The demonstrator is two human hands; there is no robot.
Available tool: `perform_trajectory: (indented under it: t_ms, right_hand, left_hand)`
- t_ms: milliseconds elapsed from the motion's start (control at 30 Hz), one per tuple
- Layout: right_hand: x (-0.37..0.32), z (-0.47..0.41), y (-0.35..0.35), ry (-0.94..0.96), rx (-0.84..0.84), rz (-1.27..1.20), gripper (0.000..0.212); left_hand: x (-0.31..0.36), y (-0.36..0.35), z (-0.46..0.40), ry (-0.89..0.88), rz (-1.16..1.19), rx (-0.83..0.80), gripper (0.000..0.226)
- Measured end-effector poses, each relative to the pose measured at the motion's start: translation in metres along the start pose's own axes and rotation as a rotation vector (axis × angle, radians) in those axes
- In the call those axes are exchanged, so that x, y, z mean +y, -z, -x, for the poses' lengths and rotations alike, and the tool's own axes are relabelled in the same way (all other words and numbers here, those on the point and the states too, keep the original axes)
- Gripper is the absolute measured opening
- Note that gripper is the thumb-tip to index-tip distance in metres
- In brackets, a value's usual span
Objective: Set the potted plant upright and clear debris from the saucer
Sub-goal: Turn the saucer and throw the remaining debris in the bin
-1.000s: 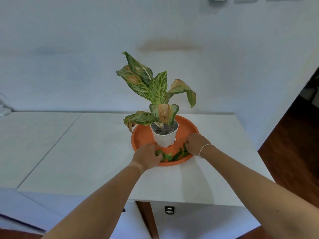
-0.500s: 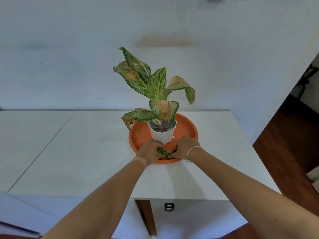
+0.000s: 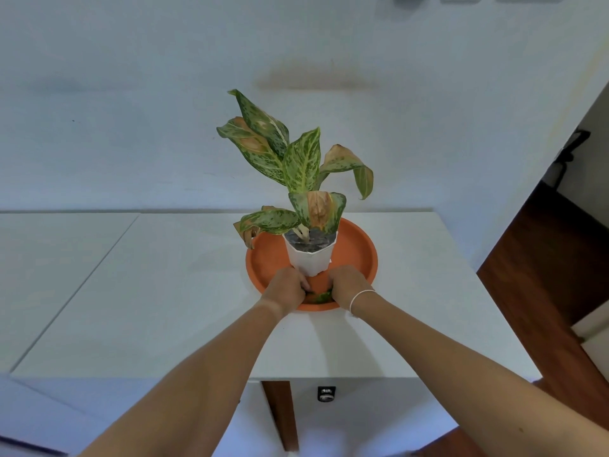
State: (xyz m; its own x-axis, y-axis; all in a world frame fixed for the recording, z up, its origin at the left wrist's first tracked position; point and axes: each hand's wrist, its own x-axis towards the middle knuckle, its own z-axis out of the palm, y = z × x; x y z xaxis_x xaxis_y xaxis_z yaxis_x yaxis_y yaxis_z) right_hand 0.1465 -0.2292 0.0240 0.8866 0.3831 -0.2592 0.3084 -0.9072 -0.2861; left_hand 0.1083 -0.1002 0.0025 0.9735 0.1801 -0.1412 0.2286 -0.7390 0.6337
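Observation:
A white pot (image 3: 309, 260) stands upright in the orange saucer (image 3: 359, 255), holding a plant (image 3: 296, 166) with speckled green leaves, some browned. Green leaf debris (image 3: 321, 296) lies bunched at the saucer's near rim. My left hand (image 3: 288, 290) and my right hand (image 3: 347, 285) rest in the saucer on either side of the debris, fingers curled in around it. Most of the debris is hidden under the two hands, and only a small green patch shows between them.
The saucer sits on a white table (image 3: 164, 291) against a pale wall. The table's right edge (image 3: 474, 285) drops to a dark wooden floor (image 3: 540, 268). A second white surface (image 3: 49, 258) adjoins on the left.
Both hands have drawn together along the saucer's near rim, sweeping the spread green debris into a small bunch between them. The pot has stayed upright.

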Motion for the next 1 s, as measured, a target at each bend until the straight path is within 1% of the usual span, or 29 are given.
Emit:
perform_trajectory:
  t_ms: [133, 267, 433, 567, 700, 800, 900, 1000]
  right_hand:
    - [0.002, -0.004, 0.008, -0.072, -0.022, -0.111, 0.028]
    - [0.006, -0.014, 0.004, -0.129, 0.007, -0.255, 0.025]
    - [0.005, -0.017, 0.006, -0.144, -0.007, -0.373, 0.024]
    - [-0.002, -0.017, -0.002, -0.065, -0.002, -0.337, 0.027]
    - [-0.008, -0.013, -0.008, 0.108, -0.12, -0.134, 0.04]
    - [-0.01, -0.012, -0.005, 0.187, -0.154, -0.041, 0.045]
    - [-0.011, -0.011, -0.003, 0.23, -0.154, 0.02, 0.042]
    - [-0.011, -0.012, -0.006, 0.243, -0.132, 0.033, 0.035]
  left_hand:
    - [-0.003, 0.007, -0.001, 0.037, 0.033, 0.035, 0.031]
    - [-0.005, 0.017, -0.002, 0.063, 0.066, 0.062, 0.029]
    - [-0.007, 0.028, -0.001, 0.068, 0.077, 0.077, 0.028]
    - [-0.01, 0.035, 0.0, 0.088, 0.087, 0.092, 0.029]
    - [-0.012, 0.038, 0.002, 0.118, 0.091, 0.092, 0.03]
    - [-0.013, 0.039, 0.005, 0.12, 0.09, 0.1, 0.029]
    - [-0.014, 0.038, 0.006, 0.118, 0.103, 0.1, 0.028]
    - [-0.014, 0.038, 0.009, 0.129, 0.132, 0.092, 0.027]
